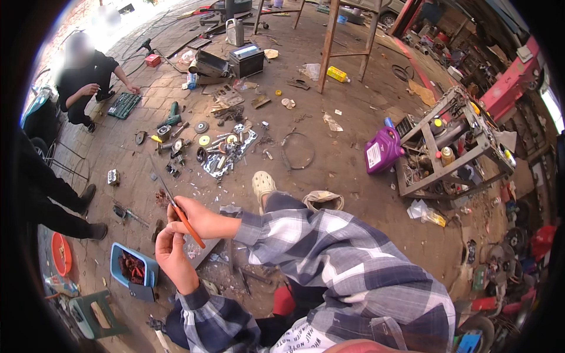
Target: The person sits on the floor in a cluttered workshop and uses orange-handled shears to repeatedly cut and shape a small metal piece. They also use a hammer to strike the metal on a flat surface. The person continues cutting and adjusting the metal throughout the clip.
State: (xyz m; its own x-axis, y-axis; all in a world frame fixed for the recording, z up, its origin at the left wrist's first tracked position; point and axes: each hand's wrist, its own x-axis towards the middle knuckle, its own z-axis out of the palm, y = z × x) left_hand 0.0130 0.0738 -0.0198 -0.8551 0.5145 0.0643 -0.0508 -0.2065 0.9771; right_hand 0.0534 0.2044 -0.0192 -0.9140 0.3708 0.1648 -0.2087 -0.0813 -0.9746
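Note:
My right hand [200, 219] is closed around a tool with an orange handle [189, 227] and a long, thin metal blade [160, 178]. The blade points up and to the left over the ground; its exact kind is unclear. Just below, my left hand [175, 262] has its fingertips pinched together, close against the right hand's fingers. Whatever it pinches is too small or hidden to make out. Under the hands, a grey flat slab [203, 254] lies among small scraps. A blue tub [135, 265] of reddish-brown pieces stands to the left of my left hand.
Engine parts and a gasket sheet [232, 154] cover the ground ahead. A person [88, 82] squats by a green tool case [123, 106]; another person's legs [59, 194] stand at left. An orange basin [60, 254] and green stool [97, 315] are lower left. A purple jug [384, 151] leans by a metal-framed cart [453, 147].

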